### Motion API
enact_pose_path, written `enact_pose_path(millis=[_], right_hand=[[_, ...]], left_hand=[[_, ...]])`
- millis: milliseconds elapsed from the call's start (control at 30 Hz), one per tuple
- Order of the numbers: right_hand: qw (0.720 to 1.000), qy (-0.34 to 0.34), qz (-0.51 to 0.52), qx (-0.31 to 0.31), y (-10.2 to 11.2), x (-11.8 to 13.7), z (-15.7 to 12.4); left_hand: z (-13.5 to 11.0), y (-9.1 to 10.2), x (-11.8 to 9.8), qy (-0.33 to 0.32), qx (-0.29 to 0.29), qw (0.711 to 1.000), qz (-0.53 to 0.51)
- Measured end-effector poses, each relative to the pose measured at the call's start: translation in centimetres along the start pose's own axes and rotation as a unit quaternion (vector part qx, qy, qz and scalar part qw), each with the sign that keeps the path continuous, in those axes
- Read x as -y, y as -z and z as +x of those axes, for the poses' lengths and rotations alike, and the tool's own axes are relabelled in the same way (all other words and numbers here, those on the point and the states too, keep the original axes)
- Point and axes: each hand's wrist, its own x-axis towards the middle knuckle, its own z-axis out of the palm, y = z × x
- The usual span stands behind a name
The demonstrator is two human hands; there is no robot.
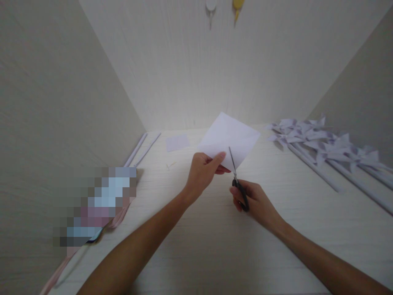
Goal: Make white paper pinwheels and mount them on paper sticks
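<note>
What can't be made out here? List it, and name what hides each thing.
All in the head view:
Left hand: parts of its fingers, hidden by the paper.
Scissors: only one blade shows clearly; the paper may cover the other.
Item at the left: masked by pixelation.
White hook and yellow hook: tops cut off by the upper edge.
Paper pinwheels: exact count, lost in overlap and blur.
</note>
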Motion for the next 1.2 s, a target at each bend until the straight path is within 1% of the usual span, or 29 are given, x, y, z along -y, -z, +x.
enact_pose_path(millis=[200, 367, 433, 600, 733, 800, 867, 933, 1000, 1067, 1100, 1133, 1200], right_hand=[[1.0, -0.005, -0.002, -0.002, 0.0, 0.1, 0.0], [1.0, -0.003, -0.003, 0.0, 0.0, -0.2, 0.1], [1.0, 0.0, -0.006, 0.009, -0.1, -0.3, 0.2], [0.998, -0.006, -0.016, 0.057, -0.3, -0.3, 0.0], [0.996, -0.007, -0.026, 0.09, -0.6, -0.4, -0.5], [0.996, 0.006, -0.016, 0.091, -0.7, -0.5, -0.6], [0.997, 0.023, 0.007, 0.068, -0.7, -0.7, -0.6], [0.999, 0.041, 0.03, 0.012, -0.6, -0.8, -0.4], [0.994, 0.054, 0.048, -0.076, -0.4, -0.9, -0.1], [0.981, 0.066, 0.067, -0.168, -0.2, -1.0, 0.3], [0.974, 0.07, 0.079, -0.203, -0.2, -1.1, 0.4], [0.967, 0.07, 0.094, -0.227, -0.1, -1.2, 0.6], [0.959, 0.056, 0.131, -0.245, 0.0, -1.4, 0.8]], left_hand=[[0.0, 0.0, -0.1, 0.0, 0.003, 1.0, -0.005], [0.0, -0.1, -0.1, 0.007, -0.012, 1.0, -0.013], [0.2, -0.1, 0.0, 0.003, -0.028, 0.999, -0.023], [1.0, 0.7, -0.1, -0.032, -0.095, 0.994, -0.051], [1.8, 1.7, -0.2, -0.058, -0.126, 0.988, -0.066], [2.1, 2.0, -0.1, -0.061, -0.139, 0.987, -0.058], [2.3, 2.4, 0.0, -0.059, -0.143, 0.987, -0.047], [2.4, 2.6, 0.1, -0.06, -0.136, 0.988, -0.044], [2.3, 2.7, 0.2, -0.06, -0.115, 0.991, -0.042], [2.2, 2.7, 0.2, -0.058, -0.084, 0.994, -0.033], [2.2, 2.7, 0.3, -0.056, -0.066, 0.996, -0.024], [2.1, 2.6, 0.3, -0.053, -0.048, 0.997, -0.014], [2.1, 2.5, 0.5, -0.045, -0.021, 0.999, 0.014]])
